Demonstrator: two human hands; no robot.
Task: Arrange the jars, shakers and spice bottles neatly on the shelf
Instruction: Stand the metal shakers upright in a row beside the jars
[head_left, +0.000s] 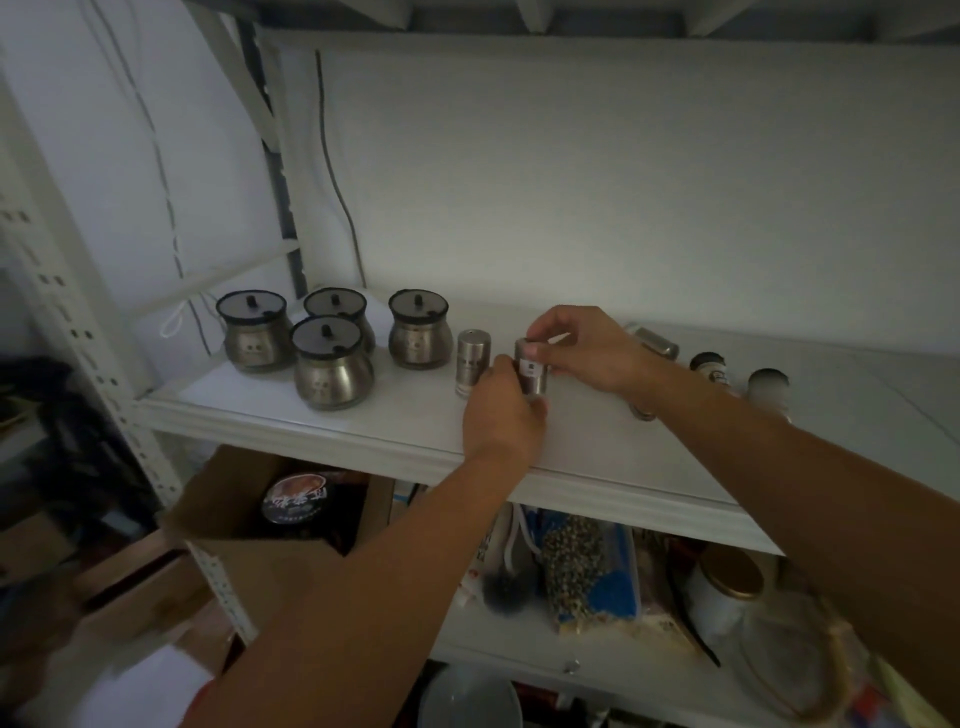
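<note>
Several round metal jars with dark lids stand grouped at the left of the white shelf (291, 415), among them a front jar (332, 364) and a right jar (418, 329). A steel shaker (471, 362) stands upright just right of them. Beside it, both my hands grip a second steel shaker (531, 370): my left hand (501, 410) wraps its lower body, my right hand (582, 345) pinches its top. A metal bottle (655, 340) lies on its side behind my right hand. Two spice bottles (710, 368) (768, 387) rest at the right.
White wall behind the shelf, with a dangling cable (337, 176). A perforated shelf post (78, 322) rises at the left. Below are an open cardboard box (249, 525), bags of dried goods (576, 561) and a gold-lidded tin (727, 582).
</note>
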